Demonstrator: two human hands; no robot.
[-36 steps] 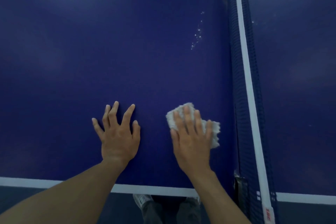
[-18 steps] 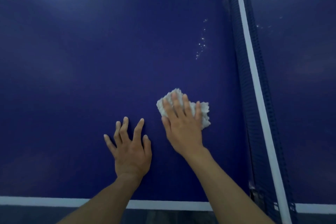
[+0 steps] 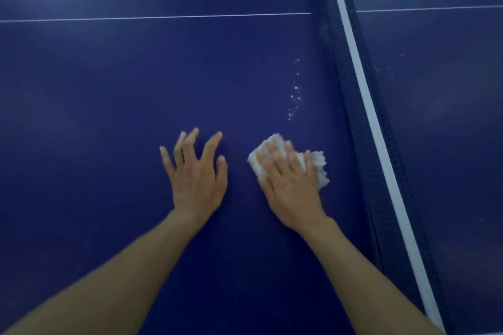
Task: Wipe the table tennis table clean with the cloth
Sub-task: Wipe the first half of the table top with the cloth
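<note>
Deep-blue playing surface fills the view from above: a dark blue table tennis table (image 3: 136, 90), crossed by a thin white centre line (image 3: 163, 17) and split at the right by a dark mesh net with a white top band (image 3: 364, 95). A person's right hand (image 3: 288, 182) lies flat, fingers straight and spread, over a crumpled white fluffy cloth (image 3: 319, 168). It presses the cloth onto the table just left of the net, and the flat palm appears meant to spread pressure across the whole wad rather than pinch it. The left hand (image 3: 197, 179), also open with fingers splayed, rests on the bare blue surface just beside the cloth and holds nothing. It probably serves as a brace while the person leans over the table. A trail of small white specks (image 3: 295, 98) sits ahead of the cloth, between it and the centre line, near the net; that patch looks like the wipe's likely target. Fainter marks (image 3: 386, 68) show on the far side of the net, so the job seems far from done.
</note>
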